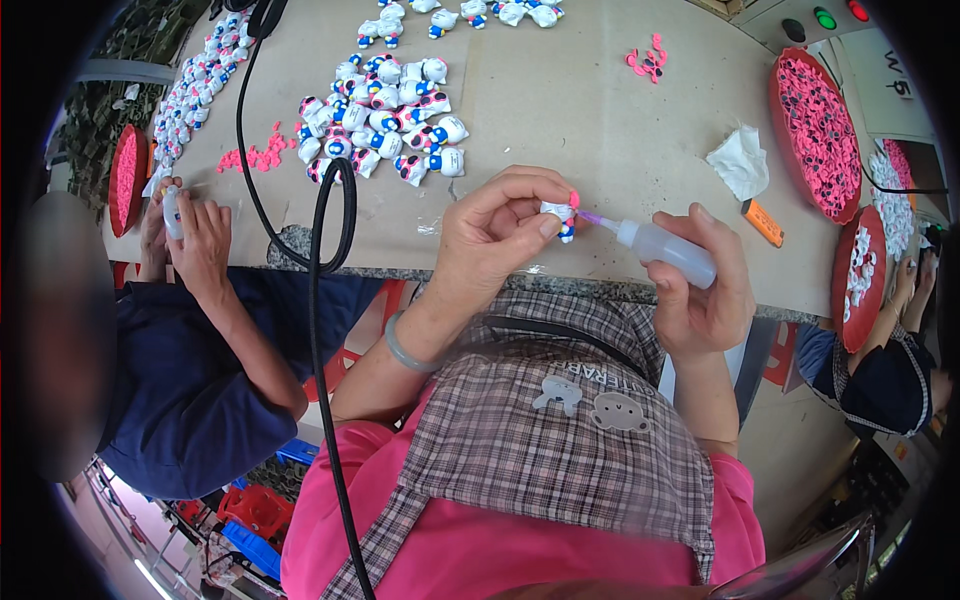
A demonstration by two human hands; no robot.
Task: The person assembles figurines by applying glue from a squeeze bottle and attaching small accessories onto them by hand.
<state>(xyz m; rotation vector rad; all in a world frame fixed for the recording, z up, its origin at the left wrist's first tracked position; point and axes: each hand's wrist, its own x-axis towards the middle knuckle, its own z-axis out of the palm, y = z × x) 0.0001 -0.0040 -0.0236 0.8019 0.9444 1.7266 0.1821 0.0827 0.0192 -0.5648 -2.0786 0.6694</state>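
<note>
Between the thumb and fingers of my left hand is a small figurine, white with blue and pink parts. My right hand grips a translucent squeeze bottle lying nearly level. Its thin purple nozzle points left, with the tip at or very close to the figurine; whether they touch I cannot tell. Both hands are above the near edge of the table. Left of my left hand lies a cluster of similar figurines.
Pink pieces fill a red tray at right; another red tray holds white pieces. Nearby lie a crumpled tissue and an orange lighter. A black cable hangs at left. A co-worker's hand holds a small bottle.
</note>
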